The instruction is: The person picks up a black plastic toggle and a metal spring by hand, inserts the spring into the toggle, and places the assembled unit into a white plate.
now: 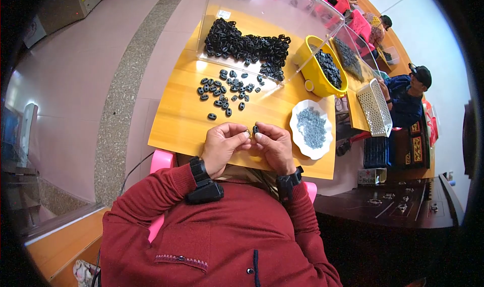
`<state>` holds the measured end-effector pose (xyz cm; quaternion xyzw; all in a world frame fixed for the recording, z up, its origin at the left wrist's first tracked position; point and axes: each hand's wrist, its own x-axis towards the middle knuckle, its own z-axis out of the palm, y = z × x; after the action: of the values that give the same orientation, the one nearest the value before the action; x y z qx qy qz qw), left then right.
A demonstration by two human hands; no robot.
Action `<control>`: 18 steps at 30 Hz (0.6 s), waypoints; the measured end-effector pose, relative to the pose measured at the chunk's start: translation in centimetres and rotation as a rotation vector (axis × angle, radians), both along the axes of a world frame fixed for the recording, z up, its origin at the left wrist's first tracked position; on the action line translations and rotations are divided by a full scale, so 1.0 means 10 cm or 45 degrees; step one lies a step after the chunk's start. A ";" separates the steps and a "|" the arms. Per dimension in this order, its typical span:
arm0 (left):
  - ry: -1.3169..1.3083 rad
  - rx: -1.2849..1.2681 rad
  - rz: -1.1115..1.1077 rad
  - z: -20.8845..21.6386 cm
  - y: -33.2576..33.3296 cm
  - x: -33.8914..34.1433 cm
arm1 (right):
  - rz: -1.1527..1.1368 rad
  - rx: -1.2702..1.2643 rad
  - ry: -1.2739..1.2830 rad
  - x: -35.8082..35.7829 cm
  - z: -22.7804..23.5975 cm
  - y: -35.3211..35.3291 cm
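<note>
Over the table's near edge my two hands meet, fingertips almost touching. My right hand [275, 144] pinches a small black two-holed plastic piece [255, 130] upright between thumb and fingers. My left hand [225, 145] is closed in a pinch right beside it; a tiny metallic glint shows at its fingertips, too small to name. Beyond my hands lie several loose black two-holed pieces [212, 116], scattered on the wooden table [176, 110]. To the right of my right hand sits a white scalloped plate [297, 116] with a heap of small grey metal parts [311, 128].
A clear plastic box [302, 15] at the table's far side holds a big pile of black pieces [242, 42]. Right of it stands a yellow tub [308, 65] of black parts. A co-worker [411, 95] sits farther right, near a white perforated basket [374, 108].
</note>
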<state>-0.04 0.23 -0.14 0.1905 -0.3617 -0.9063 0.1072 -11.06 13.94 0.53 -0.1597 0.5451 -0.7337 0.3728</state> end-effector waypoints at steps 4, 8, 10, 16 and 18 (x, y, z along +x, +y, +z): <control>-0.009 -0.031 0.013 0.01 0.01 0.00 | -0.015 0.034 0.018 -0.02 -0.05 0.02; -0.010 -0.025 0.015 0.00 0.00 0.00 | -0.035 0.030 0.010 -0.01 -0.03 0.01; 0.006 -0.007 0.034 0.00 0.01 0.00 | -0.032 0.010 -0.020 0.01 -0.01 0.00; 0.022 -0.010 0.050 0.02 0.01 -0.01 | -0.025 -0.037 -0.025 0.02 0.01 -0.02; 0.013 -0.015 0.044 0.02 0.01 -0.01 | -0.038 0.010 0.066 0.02 -0.01 -0.02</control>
<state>-0.18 0.34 0.08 0.1914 -0.3631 -0.9032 0.1258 -10.83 13.73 0.43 -0.1691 0.5598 -0.7327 0.3482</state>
